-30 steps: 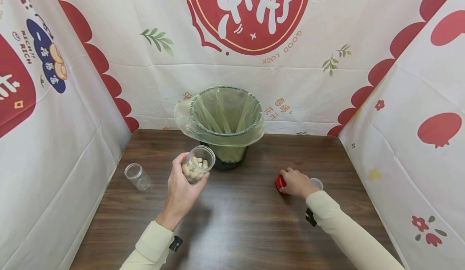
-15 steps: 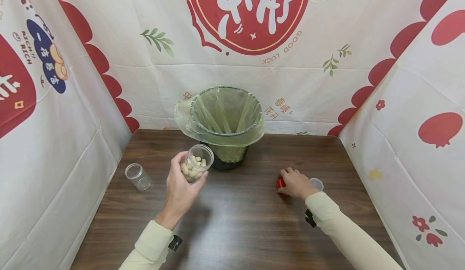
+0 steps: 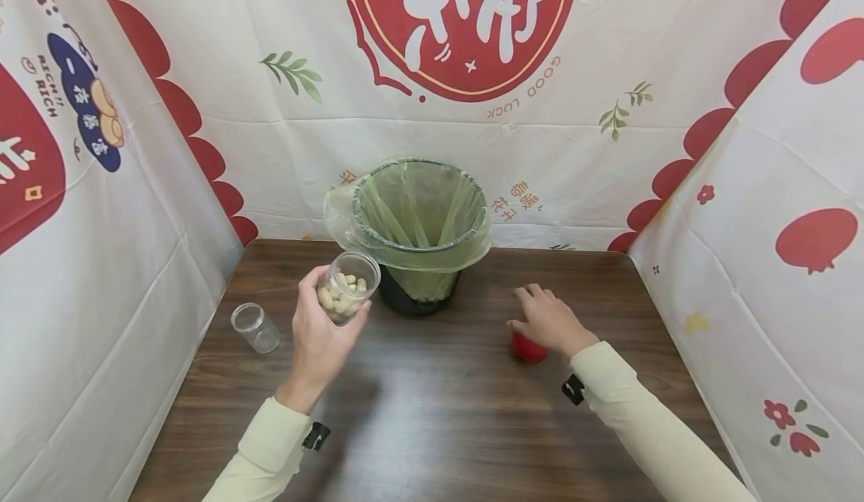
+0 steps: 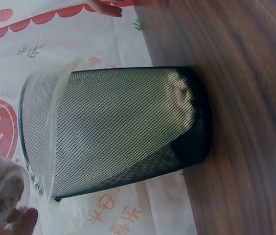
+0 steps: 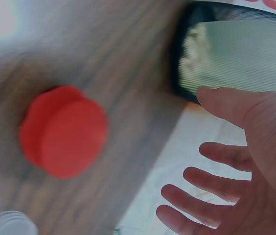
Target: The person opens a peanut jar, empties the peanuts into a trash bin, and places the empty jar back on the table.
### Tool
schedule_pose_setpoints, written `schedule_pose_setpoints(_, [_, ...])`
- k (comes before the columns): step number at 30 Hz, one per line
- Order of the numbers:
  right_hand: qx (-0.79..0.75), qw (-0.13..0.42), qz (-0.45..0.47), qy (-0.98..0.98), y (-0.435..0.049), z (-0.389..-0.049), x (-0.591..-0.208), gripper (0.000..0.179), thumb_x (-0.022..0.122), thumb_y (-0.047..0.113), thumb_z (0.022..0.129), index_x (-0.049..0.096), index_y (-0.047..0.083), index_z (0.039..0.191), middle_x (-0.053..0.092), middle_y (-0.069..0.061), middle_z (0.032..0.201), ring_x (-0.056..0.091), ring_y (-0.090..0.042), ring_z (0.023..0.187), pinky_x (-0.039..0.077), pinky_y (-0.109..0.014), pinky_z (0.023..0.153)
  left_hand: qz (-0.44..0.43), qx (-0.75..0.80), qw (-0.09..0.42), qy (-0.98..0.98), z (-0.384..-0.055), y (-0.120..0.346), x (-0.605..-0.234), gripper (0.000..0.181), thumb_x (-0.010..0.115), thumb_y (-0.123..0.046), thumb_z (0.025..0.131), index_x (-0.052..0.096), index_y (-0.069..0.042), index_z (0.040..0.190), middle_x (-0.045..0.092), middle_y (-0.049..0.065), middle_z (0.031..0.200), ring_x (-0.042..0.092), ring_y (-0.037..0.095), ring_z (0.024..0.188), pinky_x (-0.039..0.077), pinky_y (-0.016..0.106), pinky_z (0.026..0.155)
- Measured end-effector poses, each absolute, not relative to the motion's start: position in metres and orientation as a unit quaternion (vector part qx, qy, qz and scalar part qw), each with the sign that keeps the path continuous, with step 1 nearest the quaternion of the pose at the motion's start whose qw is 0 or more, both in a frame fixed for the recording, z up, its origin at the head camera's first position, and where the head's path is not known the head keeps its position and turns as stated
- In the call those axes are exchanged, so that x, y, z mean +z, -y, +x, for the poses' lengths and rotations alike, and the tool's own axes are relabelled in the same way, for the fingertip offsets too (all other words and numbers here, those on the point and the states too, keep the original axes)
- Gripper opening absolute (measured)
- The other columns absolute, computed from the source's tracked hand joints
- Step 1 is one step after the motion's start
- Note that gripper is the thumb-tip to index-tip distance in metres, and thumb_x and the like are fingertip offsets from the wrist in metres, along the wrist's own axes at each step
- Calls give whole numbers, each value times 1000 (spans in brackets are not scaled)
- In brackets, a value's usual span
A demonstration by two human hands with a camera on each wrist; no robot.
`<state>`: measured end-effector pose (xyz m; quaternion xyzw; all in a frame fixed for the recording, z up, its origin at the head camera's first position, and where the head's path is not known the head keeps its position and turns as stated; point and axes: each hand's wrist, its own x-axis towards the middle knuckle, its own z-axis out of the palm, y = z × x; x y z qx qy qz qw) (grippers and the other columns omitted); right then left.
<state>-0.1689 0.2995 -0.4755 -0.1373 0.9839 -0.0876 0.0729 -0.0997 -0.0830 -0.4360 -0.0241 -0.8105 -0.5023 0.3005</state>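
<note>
In the head view my left hand [image 3: 324, 329] grips a clear jar [image 3: 347, 284], tilted, with its open mouth toward the bin. Pale peanut-like pieces [image 3: 340, 296] fill its lower part. The left wrist view catches the jar [image 4: 3, 191] between thumb and fingers at the left edge. My right hand [image 3: 550, 318] is spread just above a red round object [image 3: 529, 349] on the table, holding nothing. Seen by the right wrist camera, that red object [image 5: 74, 139] has a flat disc on top and a scalloped part beneath, and the right palm and fingers [image 5: 206, 210] are apart from it.
A black mesh bin [image 3: 420, 292] with a pale green liner stands at the back middle; pale pieces [image 4: 179, 100] lie in its bottom. A second clear jar [image 3: 256, 328] lies at the left. Near the red object is a small clear round item [image 5: 13, 224]. Printed cloth surrounds the table.
My right hand has let go of the red object and lifted away from it, toward the back. My left hand has moved the jar slightly left and back.
</note>
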Motion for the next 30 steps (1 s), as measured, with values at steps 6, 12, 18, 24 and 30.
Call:
schedule_pose_setpoints(6, [-105,28,-160,-981,-288,-171,-450,60,77,26,100,57,-4,148,59,-30,144,63,-49,127,56,-64,103,-20,-490,317,812,-109,92,-428,78,88,-6,75,50,-2,144,58,26,136,59,41,125,49,56,105])
schedule_pose_setpoints(12, [-126,-24,-195,-972,-275,-173,-426,53,73,22,102,58,-4,146,60,-28,142,64,-48,126,56,-63,104,-30,-480,332,811,-121,102,-417,77,84,-3,75,49,0,143,56,28,137,53,44,125,45,56,105])
schedule_pose_setpoints(18, [-150,-25,-191,-970,-264,-180,-396,53,69,23,105,55,-1,150,60,-25,146,59,-45,135,51,-62,111,-48,-461,331,822,-134,110,-406,72,78,3,74,53,3,141,58,29,134,50,48,123,44,55,101])
schedule_pose_setpoints(24, [-164,-30,-179,-970,-260,-191,-363,55,66,25,107,53,2,154,56,-25,153,56,-45,141,49,-64,113,-33,-461,312,830,-146,113,-393,72,79,3,76,53,0,142,57,28,134,49,47,124,43,57,101])
schedule_pose_setpoints(30, [-165,-65,-196,-965,-257,-206,-340,54,66,20,106,53,-2,153,56,-28,151,54,-46,142,46,-63,117,-43,-456,311,833,-165,119,-378,70,79,3,79,51,1,144,56,28,136,47,45,129,41,58,107])
